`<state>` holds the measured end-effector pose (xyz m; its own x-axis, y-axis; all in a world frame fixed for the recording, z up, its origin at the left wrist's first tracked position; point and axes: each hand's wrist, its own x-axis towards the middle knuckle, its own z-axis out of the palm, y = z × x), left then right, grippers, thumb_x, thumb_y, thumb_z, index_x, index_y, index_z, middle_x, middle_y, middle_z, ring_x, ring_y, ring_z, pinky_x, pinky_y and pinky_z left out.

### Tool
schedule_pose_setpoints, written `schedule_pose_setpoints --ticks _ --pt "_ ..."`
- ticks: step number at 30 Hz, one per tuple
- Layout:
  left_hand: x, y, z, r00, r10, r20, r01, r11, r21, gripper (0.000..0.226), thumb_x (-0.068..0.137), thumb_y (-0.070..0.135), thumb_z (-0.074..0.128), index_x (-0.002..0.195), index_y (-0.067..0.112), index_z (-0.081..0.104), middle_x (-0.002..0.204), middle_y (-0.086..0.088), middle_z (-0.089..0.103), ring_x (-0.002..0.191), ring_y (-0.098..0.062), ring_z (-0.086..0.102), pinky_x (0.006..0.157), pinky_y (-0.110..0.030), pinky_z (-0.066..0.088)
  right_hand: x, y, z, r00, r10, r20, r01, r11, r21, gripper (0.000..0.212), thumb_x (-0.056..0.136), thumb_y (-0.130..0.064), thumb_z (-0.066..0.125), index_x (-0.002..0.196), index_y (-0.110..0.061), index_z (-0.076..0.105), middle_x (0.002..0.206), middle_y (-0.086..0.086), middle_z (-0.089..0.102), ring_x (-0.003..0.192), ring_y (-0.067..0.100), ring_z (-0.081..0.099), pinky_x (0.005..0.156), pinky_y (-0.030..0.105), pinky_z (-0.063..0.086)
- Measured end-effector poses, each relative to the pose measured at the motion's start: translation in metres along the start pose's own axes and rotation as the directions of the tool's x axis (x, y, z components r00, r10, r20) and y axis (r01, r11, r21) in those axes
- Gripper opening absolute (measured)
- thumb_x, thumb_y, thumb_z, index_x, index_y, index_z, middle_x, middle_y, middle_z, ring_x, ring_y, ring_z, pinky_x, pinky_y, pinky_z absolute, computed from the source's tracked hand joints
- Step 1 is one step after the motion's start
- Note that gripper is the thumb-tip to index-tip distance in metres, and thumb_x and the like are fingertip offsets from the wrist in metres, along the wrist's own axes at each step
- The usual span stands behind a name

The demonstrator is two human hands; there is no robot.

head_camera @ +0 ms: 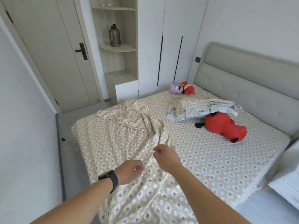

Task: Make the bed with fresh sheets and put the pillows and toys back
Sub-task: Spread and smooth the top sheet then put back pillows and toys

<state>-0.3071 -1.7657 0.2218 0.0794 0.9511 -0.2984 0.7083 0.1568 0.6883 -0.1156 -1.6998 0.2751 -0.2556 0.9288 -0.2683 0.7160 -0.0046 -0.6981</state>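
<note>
Now my left hand [129, 171] and right hand [165, 157] are pinching the rumpled sheet [129, 126] on the bed [210, 159]. Toys [224, 126] and a pillow [194, 109] are lying near the headboard [250, 88].

Three plush toys [224, 126], perhaps; one pillow [194, 109]; two sheets [129, 135].

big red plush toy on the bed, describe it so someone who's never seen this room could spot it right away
Start at the grey padded headboard and look down onto the diamond-patterned mattress just in front of it. The big red plush toy lies there on its side, its top partly under a floral pillow. Unlike the smaller purple and red toys in the far corner, it is larger, solid red with black tips.
</note>
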Motion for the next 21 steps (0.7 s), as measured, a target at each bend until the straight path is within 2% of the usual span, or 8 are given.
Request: schedule_pose_setpoints --ticks 3,6,11,15,18,21 --pt "0.028 -0.021 -0.015 0.994 0.042 0.102 -0.041 0.999 -0.004 0.021 0.096 0.019 0.054 0.09 0.031 0.069 0.091 0.013 0.064 0.071 0.002 0.057 0.072 -0.016 0.048 0.008 -0.015 0.014 0.991 0.094 -0.092 -0.091 0.995 0.039 0.033 0.095 -0.026 0.05 0.125 -0.025 0.064 0.114 -0.006 0.065 0.083 0.014 0.065 0.076 0.032 0.056" --pt "0.043 -0.039 -0.04 0.97 0.09 0.226 -0.1 0.994 0.035 0.02 0.097 0.018 0.053 0.093 0.027 0.071 0.094 0.008 0.065 0.073 -0.003 0.058 0.067 -0.015 0.048 0.005 -0.034 0.031 0.974 0.175 -0.141 -0.168 0.984 0.057 0.034 0.096 -0.025 0.05 0.127 -0.024 0.064 0.119 -0.003 0.064 0.089 0.016 0.066 0.079 0.033 0.057" --pt "0.057 -0.042 -0.075 0.943 0.117 0.312 -0.146 0.987 0.073 0.018 0.099 0.018 0.052 0.097 0.021 0.069 0.088 0.007 0.06 0.068 -0.008 0.054 0.057 -0.013 0.045 -0.016 -0.059 0.044 0.969 0.195 -0.149 -0.193 0.981 0.031 0.031 0.098 -0.026 0.052 0.126 -0.026 0.065 0.117 -0.008 0.063 0.085 0.011 0.06 0.069 0.021 0.048" --pt "0.061 -0.036 -0.077 0.899 0.173 0.402 -0.223 0.971 0.082 0.021 0.098 0.019 0.049 0.098 0.025 0.069 0.093 0.008 0.06 0.079 -0.012 0.06 0.071 -0.024 0.051 -0.024 -0.064 0.044 0.946 0.253 -0.202 -0.244 0.967 0.072 0.028 0.098 -0.024 0.053 0.123 -0.025 0.066 0.112 -0.009 0.063 0.072 0.006 0.059 0.053 0.014 0.043" --pt "0.063 -0.036 -0.079 0.867 0.171 0.468 -0.258 0.958 0.128 0.027 0.097 0.02 0.043 0.107 0.024 0.068 0.114 0.005 0.065 0.097 -0.018 0.065 0.082 -0.033 0.056 -0.022 -0.069 0.046 0.941 0.264 -0.21 -0.261 0.964 0.04 0.028 0.098 -0.025 0.054 0.123 -0.026 0.066 0.116 -0.007 0.064 0.073 0.003 0.058 0.059 0.018 0.045" --pt "0.065 -0.041 -0.081 0.862 0.178 0.474 -0.285 0.945 0.163 0.03 0.098 0.019 0.041 0.112 0.022 0.067 0.122 0.004 0.063 0.096 -0.012 0.061 0.075 -0.022 0.048 -0.019 -0.074 0.046 0.945 0.253 -0.207 -0.257 0.966 0.007 0.028 0.097 -0.025 0.053 0.122 -0.026 0.066 0.119 -0.006 0.064 0.085 0.011 0.061 0.071 0.022 0.045"
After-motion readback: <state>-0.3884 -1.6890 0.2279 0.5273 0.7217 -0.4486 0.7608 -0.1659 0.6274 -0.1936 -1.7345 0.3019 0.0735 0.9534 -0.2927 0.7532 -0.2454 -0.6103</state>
